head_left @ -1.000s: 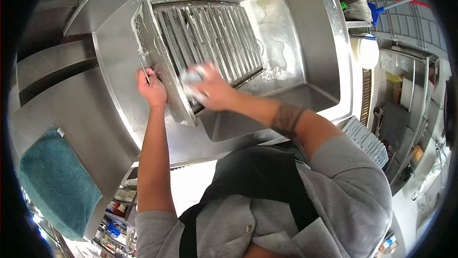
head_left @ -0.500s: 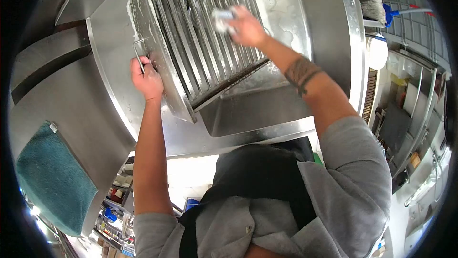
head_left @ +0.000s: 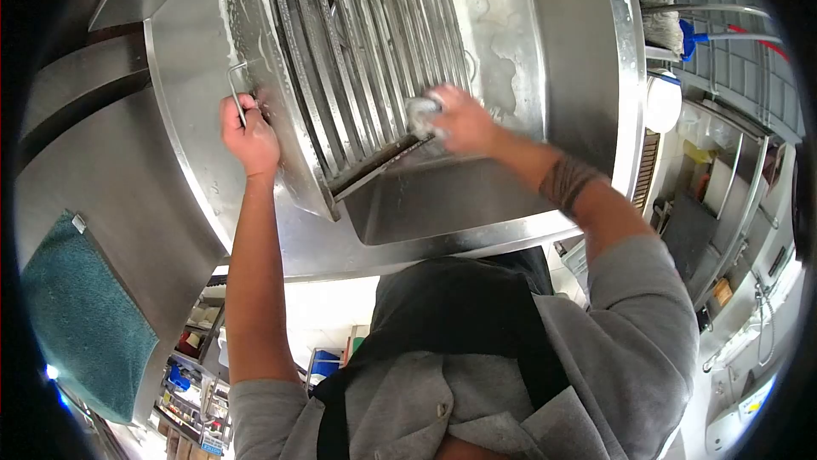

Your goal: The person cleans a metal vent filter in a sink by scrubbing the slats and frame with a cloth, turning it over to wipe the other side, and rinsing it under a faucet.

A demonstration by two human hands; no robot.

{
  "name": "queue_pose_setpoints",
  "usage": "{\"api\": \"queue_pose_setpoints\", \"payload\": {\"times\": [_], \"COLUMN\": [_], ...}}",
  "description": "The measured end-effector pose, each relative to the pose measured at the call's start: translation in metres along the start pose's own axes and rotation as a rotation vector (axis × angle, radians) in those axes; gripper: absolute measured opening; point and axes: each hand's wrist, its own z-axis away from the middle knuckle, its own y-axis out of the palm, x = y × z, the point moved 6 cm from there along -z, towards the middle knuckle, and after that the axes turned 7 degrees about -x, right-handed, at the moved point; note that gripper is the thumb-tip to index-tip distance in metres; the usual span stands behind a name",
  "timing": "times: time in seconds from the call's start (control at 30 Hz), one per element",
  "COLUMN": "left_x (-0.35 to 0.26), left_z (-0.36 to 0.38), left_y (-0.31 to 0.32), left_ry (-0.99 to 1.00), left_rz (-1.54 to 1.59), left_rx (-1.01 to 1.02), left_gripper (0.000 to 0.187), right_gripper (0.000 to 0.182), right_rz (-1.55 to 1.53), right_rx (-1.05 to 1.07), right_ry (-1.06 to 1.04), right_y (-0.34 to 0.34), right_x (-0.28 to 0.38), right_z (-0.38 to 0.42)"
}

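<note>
A slatted metal hood filter with soap suds on its frame leans in a stainless steel sink. My left hand is closed round the wire handle on the filter's left side. Over the lower right end of the slats, my right hand presses a greyish scrubbing pad. The pad is blurred and partly covered by my fingers, so its exact kind is hard to make out. A second wire handle shows on the filter's right side.
A green towel lies on the steel counter to the left. The sink's raised right wall stands beside my right arm. Beyond it are a mop head, a white bucket and metal racks.
My right hand has moved down the slats with the pad, toward the filter's lower edge. The left hand keeps its hold on the handle. The whole view has shifted slightly.
</note>
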Motion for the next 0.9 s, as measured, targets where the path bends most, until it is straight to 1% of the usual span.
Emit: {"api": "queue_pose_setpoints", "payload": {"times": [0.03, 0.07, 0.1, 0.13, 0.17, 0.2, 0.23, 0.27, 0.3, 0.37, 0.4, 0.43, 0.5, 0.53, 0.6, 0.63, 0.7, 0.73, 0.77, 0.83, 0.87, 0.9], "left_x": [0.002, 0.004, 0.005, 0.009, 0.011, 0.010, 0.009, 0.007, 0.008, 0.005, 0.005, 0.005, 0.006, 0.007, 0.008, 0.007, 0.006, 0.005, 0.006, 0.015, 0.019, 0.015], "left_z": [0.000, 0.000, -0.001, -0.001, 0.000, 0.001, 0.001, -0.001, -0.002, -0.002, -0.003, -0.003, -0.001, -0.001, 0.001, 0.000, 0.000, 0.000, 0.000, 0.001, 0.000, -0.001], "left_y": [0.000, -0.001, -0.001, -0.001, -0.003, -0.002, -0.002, -0.003, -0.003, -0.002, -0.001, -0.002, -0.003, -0.003, -0.001, -0.001, -0.003, -0.003, -0.002, -0.002, -0.002, -0.002], "left_ry": [-0.022, -0.043, -0.041, -0.053, -0.066, -0.063, -0.031, 0.003, 0.005, 0.050, 0.047, 0.045, 0.036, 0.024, 0.007, 0.012, 0.018, 0.005, -0.007, -0.047, -0.083, -0.077], "left_rz": [0.006, 0.010, 0.002, -0.010, -0.021, -0.025, -0.047, -0.065, -0.057, -0.037, -0.027, -0.019, -0.008, -0.026, -0.045, -0.029, -0.029, -0.027, -0.021, 0.005, 0.038, 0.035], "left_rx": [-0.006, -0.013, -0.011, -0.001, 0.006, 0.004, -0.003, -0.010, -0.012, -0.011, -0.015, -0.015, -0.017, -0.018, -0.012, -0.016, -0.009, -0.011, -0.017, -0.009, -0.005, -0.008], "left_gripper": [0.014, 0.014, 0.014, 0.013, 0.013, 0.013, 0.013, 0.013, 0.013, 0.014, 0.014, 0.014, 0.014, 0.014, 0.014, 0.014, 0.014, 0.014, 0.014, 0.013, 0.013, 0.013], "right_gripper": [0.040, 0.038, 0.037, 0.036, 0.052, 0.052, 0.025, 0.027, 0.059, 0.061, 0.066, 0.068, 0.066, 0.066, 0.063, 0.063, 0.059, 0.061, 0.067, 0.064, 0.046, 0.036], "right_rz": [0.043, -0.014, -0.070, 0.278, 0.319, 0.334, 0.346, 0.286, 0.231, 0.105, 0.020, -0.083, -0.371, -0.366, -0.132, -0.134, 0.024, 0.019, 0.254, 0.306, 0.350, 0.395], "right_rx": [0.107, 0.231, 0.354, -0.025, -0.037, -0.276, -0.290, -0.278, -0.262, -0.324, -0.225, -0.154, 0.013, 0.017, -0.338, -0.338, -0.101, 0.019, -0.015, -0.089, -0.022, 0.041], "right_ry": [-0.140, 0.010, 0.157, -0.059, 0.050, -0.085, -0.010, 0.131, 0.266, 0.374, 0.463, 0.470, 0.643, 0.641, 0.243, 0.241, 0.088, 0.074, -0.099, -0.119, -0.038, 0.042], "right_y": [-0.015, -0.035, -0.041, -0.024, -0.050, -0.058, -0.074, -0.067, -0.057, -0.017, -0.011, 0.013, 0.012, 0.019, 0.024, 0.018, 0.008, 0.006, -0.015, -0.041, -0.062, -0.078], "right_x": [-0.009, -0.022, -0.043, -0.084, -0.098, -0.120, -0.116, -0.114, -0.106, -0.081, -0.054, -0.045, -0.011, -0.020, -0.019, -0.030, -0.059, -0.080, -0.092, -0.138, -0.146, -0.149], "right_z": [-0.027, -0.066, -0.100, -0.124, -0.152, -0.175, -0.187, -0.180, -0.165, -0.112, -0.079, -0.048, 0.001, 0.014, 0.039, 0.032, -0.014, -0.044, -0.072, -0.132, -0.159, -0.178]}}
